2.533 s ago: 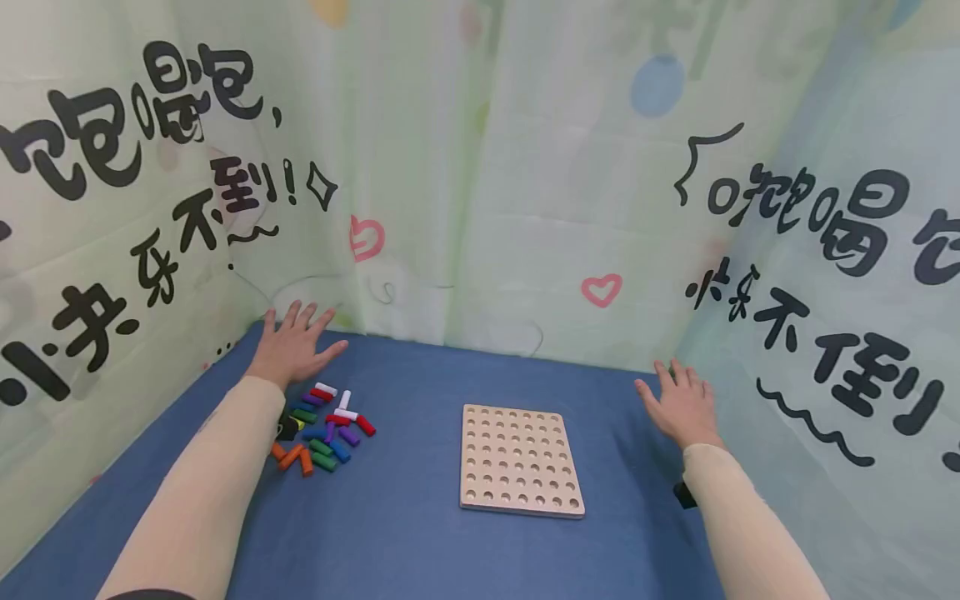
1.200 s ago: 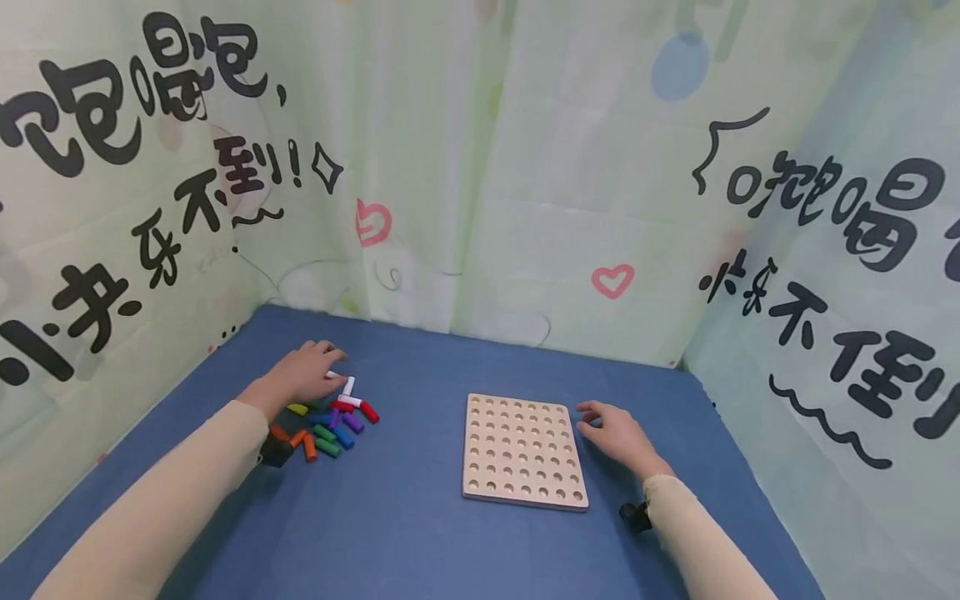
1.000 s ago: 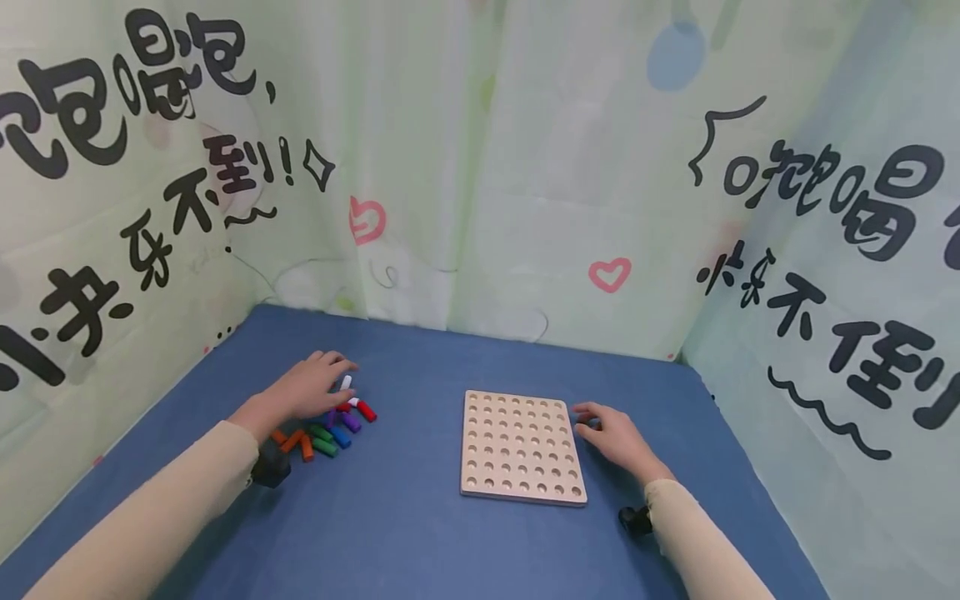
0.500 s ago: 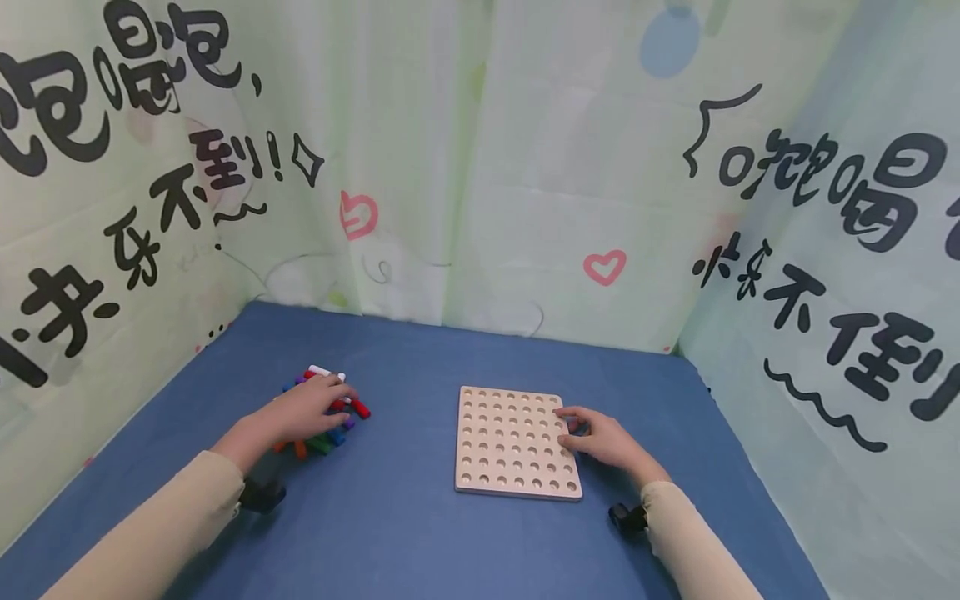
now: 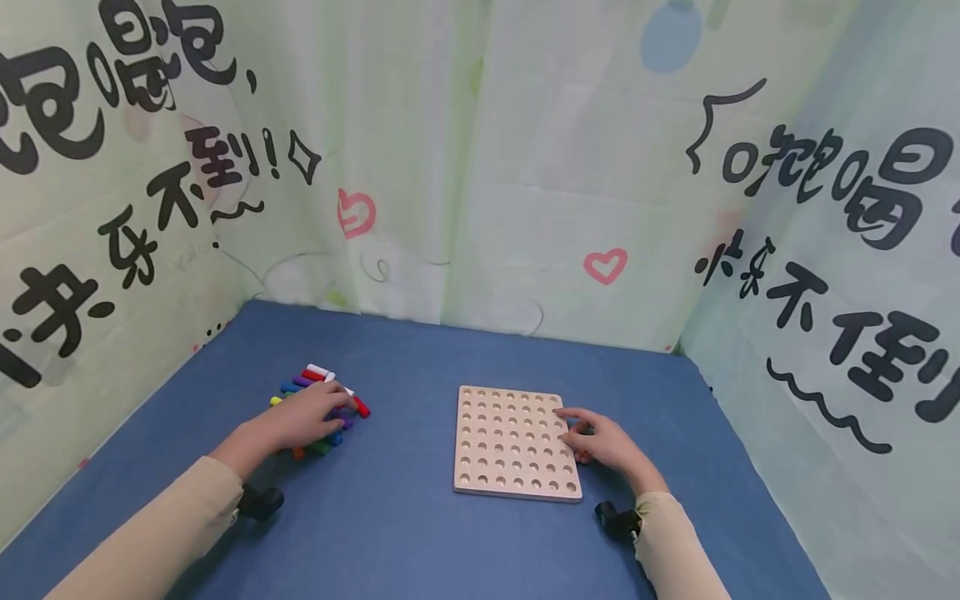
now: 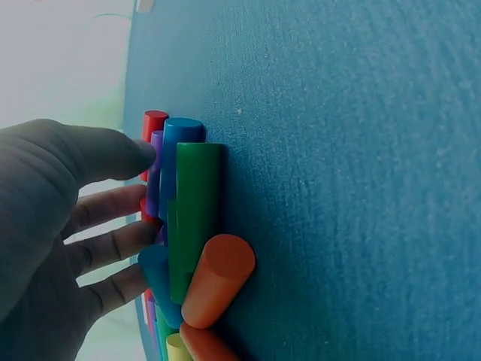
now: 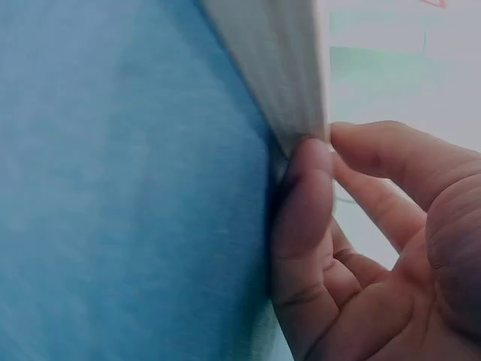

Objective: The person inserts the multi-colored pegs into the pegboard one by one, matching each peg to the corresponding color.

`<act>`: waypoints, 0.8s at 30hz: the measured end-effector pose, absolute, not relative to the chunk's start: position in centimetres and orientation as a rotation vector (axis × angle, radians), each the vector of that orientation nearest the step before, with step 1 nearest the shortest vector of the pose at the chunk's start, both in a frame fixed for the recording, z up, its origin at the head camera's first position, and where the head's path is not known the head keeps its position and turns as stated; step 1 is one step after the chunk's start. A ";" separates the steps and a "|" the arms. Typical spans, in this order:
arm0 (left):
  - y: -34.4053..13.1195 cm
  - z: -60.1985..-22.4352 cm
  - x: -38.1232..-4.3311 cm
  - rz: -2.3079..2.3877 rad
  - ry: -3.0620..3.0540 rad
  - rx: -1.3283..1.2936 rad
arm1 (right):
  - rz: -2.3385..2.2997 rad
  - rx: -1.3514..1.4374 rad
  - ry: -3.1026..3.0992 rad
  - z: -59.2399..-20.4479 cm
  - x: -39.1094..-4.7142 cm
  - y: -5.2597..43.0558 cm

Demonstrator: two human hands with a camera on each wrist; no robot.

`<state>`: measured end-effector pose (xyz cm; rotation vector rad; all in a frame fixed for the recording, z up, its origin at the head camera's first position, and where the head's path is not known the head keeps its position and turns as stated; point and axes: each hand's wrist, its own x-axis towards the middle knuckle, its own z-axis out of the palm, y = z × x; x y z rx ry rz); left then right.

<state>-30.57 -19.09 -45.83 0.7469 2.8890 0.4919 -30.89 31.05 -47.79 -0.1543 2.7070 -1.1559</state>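
Note:
My left hand (image 5: 303, 417) reaches over a loose pile of coloured pegs at the left. In the left wrist view its thumb touches a slim purple peg (image 6: 155, 180), with its fingers spread apart behind the pile. A green peg (image 6: 199, 203), an orange peg (image 6: 218, 278) and a blue peg (image 6: 180, 139) lie close by. A red peg (image 5: 362, 407) and a white peg (image 5: 320, 370) show beyond the hand. My right hand (image 5: 611, 446) pinches the right edge of a pale wooden pegboard (image 5: 507, 442) with rows of holes. In the right wrist view one finger curls at the board's side (image 7: 278, 68).
A blue cloth (image 5: 390, 533) covers the table, and the board lies flat on it. Printed curtains (image 5: 525, 167) hang along the back and both sides. Each wrist wears a small black camera, such as the right one (image 5: 617, 521).
My left hand has come down from beyond the pegs onto the pile. The right hand has moved left from beside the board and now grips its edge. The head view has tilted down slightly.

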 end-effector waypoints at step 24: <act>-18.4 -46.1 -30.9 0.457 2.914 0.744 | -1.238 -0.131 2.674 -48.5 -30.7 31.1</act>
